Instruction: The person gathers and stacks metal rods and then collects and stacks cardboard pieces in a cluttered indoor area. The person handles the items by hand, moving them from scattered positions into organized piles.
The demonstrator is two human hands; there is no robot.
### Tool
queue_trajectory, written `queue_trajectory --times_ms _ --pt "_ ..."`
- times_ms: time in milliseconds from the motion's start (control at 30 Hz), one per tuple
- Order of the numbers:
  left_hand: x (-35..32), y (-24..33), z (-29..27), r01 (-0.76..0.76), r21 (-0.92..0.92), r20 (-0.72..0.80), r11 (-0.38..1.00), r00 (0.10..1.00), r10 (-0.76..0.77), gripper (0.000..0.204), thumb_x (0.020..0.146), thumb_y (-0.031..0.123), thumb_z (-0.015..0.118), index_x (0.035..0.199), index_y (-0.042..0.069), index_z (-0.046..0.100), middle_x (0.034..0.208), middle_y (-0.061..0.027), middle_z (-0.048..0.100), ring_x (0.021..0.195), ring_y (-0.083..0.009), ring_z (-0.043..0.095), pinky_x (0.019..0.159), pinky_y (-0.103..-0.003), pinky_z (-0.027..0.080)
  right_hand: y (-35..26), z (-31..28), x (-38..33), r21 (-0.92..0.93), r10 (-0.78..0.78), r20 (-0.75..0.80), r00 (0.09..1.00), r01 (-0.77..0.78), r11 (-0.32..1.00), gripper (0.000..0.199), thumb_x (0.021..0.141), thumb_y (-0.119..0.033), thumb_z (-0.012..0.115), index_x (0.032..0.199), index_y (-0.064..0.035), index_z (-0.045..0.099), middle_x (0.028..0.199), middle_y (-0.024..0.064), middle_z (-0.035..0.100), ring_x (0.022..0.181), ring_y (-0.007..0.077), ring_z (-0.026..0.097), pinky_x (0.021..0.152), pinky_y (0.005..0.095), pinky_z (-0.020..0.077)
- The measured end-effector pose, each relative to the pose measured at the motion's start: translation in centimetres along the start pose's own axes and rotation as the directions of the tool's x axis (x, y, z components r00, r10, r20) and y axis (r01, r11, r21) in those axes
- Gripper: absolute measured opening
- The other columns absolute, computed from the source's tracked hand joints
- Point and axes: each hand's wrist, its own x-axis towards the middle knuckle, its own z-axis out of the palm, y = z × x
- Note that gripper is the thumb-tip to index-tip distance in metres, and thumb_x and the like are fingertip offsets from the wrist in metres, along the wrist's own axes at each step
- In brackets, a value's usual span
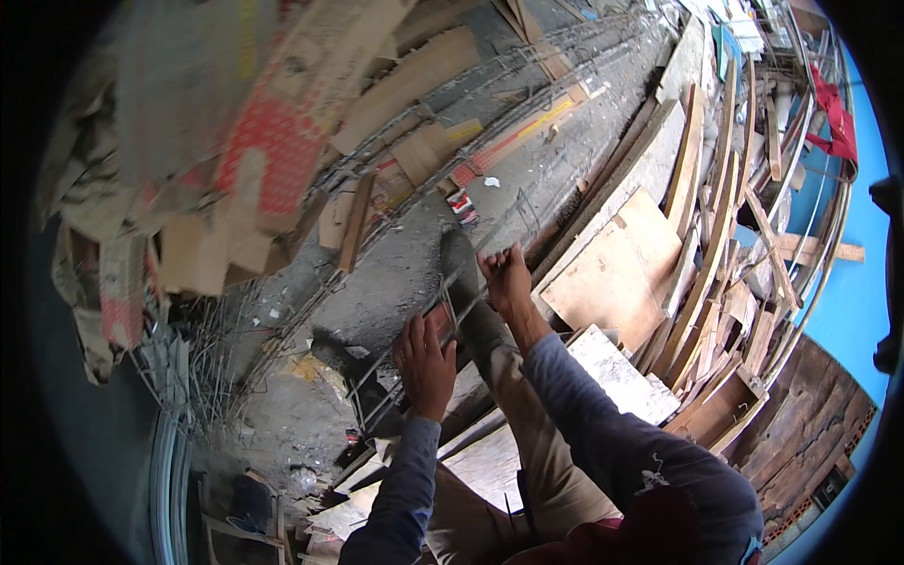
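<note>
A narrow frame of thin steel rebar rods slants across my legs from lower left to upper right, with cross pieces between the rods. My left hand is curled over the frame, palm down. A reddish piece shows just beyond its fingers; its kind cannot be made out. Above and to the right, my right hand is closed near the frame's far end, fingers bent in a pinch. Whatever it holds is too small or hidden to name. My boot stands beyond the frame on the dusty floor.
Flattened cardboard is heaped at upper left, with long rebar rods beside it. Tangled wire rods lie at left. Plywood sheets and long timber planks fill the right, before a blue wall.
</note>
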Motion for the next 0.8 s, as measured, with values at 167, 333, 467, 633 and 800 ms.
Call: queue_trajectory --times_ms 167,333,467,633,800 --pt "-9.6 -8.0 -6.1 0.090 -0.083 0.004 0.992 0.996 -0.090 0.058 0.093 0.034 0.073 0.141 0.008 0.056 0.149 -0.0138 0.052 0.140 -0.0349 0.045 0.116 -0.054 0.033 5.2 0.3 -13.6 -0.154 0.313 0.022 0.950 -0.306 0.940 0.024 0.111 -0.038 0.048 0.105 -0.0163 0.055 0.092 0.0029 0.060 0.095 0.0214 0.059 0.095 0.0416 0.0490" --pt "-18.8 -14.8 -12.9 0.172 -0.249 -0.208 0.953 0.952 -0.226 0.049 0.094 0.021 0.070 0.137 0.003 0.057 0.141 -0.0249 0.057 0.132 -0.0428 0.053 0.111 -0.052 0.042 12.6 -1.1 -25.9 -0.573 0.624 0.077 0.778 -0.478 0.666 0.025 0.109 -0.035 0.057 0.126 -0.0169 0.054 0.116 0.0024 0.066 0.115 0.0218 0.065 0.101 0.0457 0.0550" --pt "-19.8 -15.6 -14.8 0.085 -0.315 -0.294 0.945 0.938 -0.182 0.048 0.093 0.020 0.071 0.134 0.000 0.058 0.132 -0.0241 0.061 0.122 -0.0427 0.059 0.105 -0.052 0.047 22.7 -5.9 -33.9 -0.747 0.660 0.380 0.649 -0.205 0.632 0.043 0.105 -0.023 0.062 0.144 -0.0152 0.046 0.141 0.0073 0.056 0.132 0.0229 0.051 0.108 0.0465 0.0488" --pt "-22.2 -20.1 -13.7 0.416 -0.185 0.124 0.890 0.908 -0.399 0.042 0.089 0.032 0.074 0.115 0.001 0.064 0.107 -0.0215 0.069 0.099 -0.0432 0.066 0.086 -0.057 0.052 34.8 -10.8 -42.3 -0.646 0.845 0.313 0.433 -0.555 0.524 0.055 0.106 -0.020 0.058 0.155 -0.0077 0.037 0.149 0.0100 0.054 0.136 0.0243 0.052 0.110 0.0462 0.0475" --pt "-32.5 -32.0 -13.0 0.568 -0.213 0.073 0.795 0.820 -0.567 0.039 0.097 0.046 0.062 0.112 0.011 0.065 0.109 -0.0213 0.070 0.100 -0.0388 0.070 0.080 -0.055 0.056 40.0 -9.5 -51.6 -0.978 0.973 0.137 0.188 -0.132 0.163 0.054 0.107 -0.024 0.058 0.154 -0.0051 0.040 0.145 0.0123 0.058 0.126 0.0243 0.061 0.109 0.0443 0.0506"
